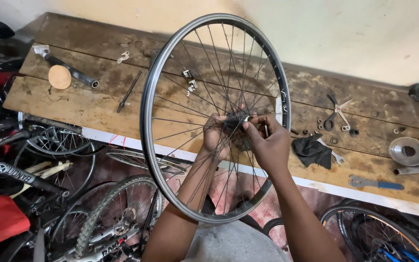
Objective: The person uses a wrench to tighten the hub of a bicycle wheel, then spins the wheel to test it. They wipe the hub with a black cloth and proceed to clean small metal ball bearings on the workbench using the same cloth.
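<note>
Got the bare bicycle wheel standing upright in front of me, rim resting down near my lap and leaning toward the wooden tabletop, so the hub sits right at chest height where I can get at it. My left hand is reached in through the spokes and is closed around the hub from that side to keep it from spinning, while my right hand pinches the axle end on the other side, fingers closed on it. Can't really tell if there's a small part between those fingers. Tools are parked within reach on the tabletop: black rag, blue-handled wrench, scissors, and a few loose nuts. Other bikes are crowded on the floor to my left.
</note>
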